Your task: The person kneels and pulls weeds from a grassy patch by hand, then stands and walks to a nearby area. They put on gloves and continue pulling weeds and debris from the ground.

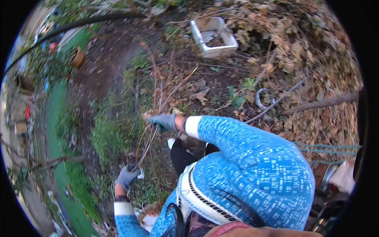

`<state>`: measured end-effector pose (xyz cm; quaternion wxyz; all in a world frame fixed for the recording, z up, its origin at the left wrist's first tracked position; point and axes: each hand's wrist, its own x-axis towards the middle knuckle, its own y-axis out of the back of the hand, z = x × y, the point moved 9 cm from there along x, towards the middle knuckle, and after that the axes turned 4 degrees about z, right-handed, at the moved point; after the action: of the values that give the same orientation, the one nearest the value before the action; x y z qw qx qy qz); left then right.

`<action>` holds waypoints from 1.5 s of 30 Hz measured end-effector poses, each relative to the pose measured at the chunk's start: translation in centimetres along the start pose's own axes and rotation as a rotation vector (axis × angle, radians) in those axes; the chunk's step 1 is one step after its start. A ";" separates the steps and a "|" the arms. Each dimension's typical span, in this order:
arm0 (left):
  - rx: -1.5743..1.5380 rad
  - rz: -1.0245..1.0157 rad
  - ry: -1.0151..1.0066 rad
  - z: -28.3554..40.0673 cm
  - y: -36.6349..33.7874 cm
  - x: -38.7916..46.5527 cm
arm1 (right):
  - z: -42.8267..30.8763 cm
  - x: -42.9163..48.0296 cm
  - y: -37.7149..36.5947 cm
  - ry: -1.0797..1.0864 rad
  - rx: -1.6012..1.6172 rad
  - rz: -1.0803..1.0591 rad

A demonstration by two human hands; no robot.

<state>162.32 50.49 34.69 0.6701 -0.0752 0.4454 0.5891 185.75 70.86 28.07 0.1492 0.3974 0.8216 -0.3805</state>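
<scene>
My right hand (164, 122), in a grey glove, is closed around the middle of a bundle of thin dry stems (155, 86). The stems spread away from me beyond that fist, over the soil and weeds. Lower left, my left hand (127, 177), gloved too, grips the near ends of the same stems. A small white thing (140, 174) shows beside its fingers; I cannot tell what it is. Under my hands lies dark soil with low green weeds (111, 130).
A white foam box (219, 50) with debris inside stands ahead. Dry leaves (319, 59) are heaped on the right, with a thick branch (325, 103) and a pale ring-shaped object (262, 99). Green matting (56, 118) runs along the left, near a tipped terracotta pot (78, 58). A dark hose (86, 21) arches overhead.
</scene>
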 end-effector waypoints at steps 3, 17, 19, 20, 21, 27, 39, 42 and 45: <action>-0.015 -0.090 0.165 -2.1 -0.1 -0.5 | 4.1 -2.5 0.3 -0.147 0.229 0.061; 0.646 0.469 -0.388 22.4 7.4 0.0 | -9.4 -13.7 2.4 0.285 0.681 0.208; 0.645 0.605 -0.595 29.5 7.1 -3.0 | -14.0 -15.7 5.6 0.426 0.792 0.240; 0.587 0.655 -0.753 32.8 6.1 -4.7 | -16.6 -17.4 7.8 0.533 0.801 0.228; 0.503 0.698 -0.879 35.3 5.3 -6.6 | -18.9 -19.7 10.7 0.622 0.811 0.232; 0.090 0.372 -1.039 36.6 -1.0 -9.2 | -34.5 -49.4 40.4 1.258 0.434 0.743; -0.219 0.261 -0.375 16.3 -4.5 6.4 | -15.5 -45.0 59.8 0.581 0.421 1.043; -0.304 0.182 -0.331 13.6 -7.7 8.0 | -13.3 -39.2 56.8 0.403 0.290 0.993; -0.373 0.139 -0.259 11.1 -10.9 8.4 | -12.2 -35.6 54.1 0.205 0.108 0.908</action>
<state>176.50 60.32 30.89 0.6539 -0.0908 0.2433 0.7106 250.72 82.10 28.27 0.1979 0.7595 0.5539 -0.2779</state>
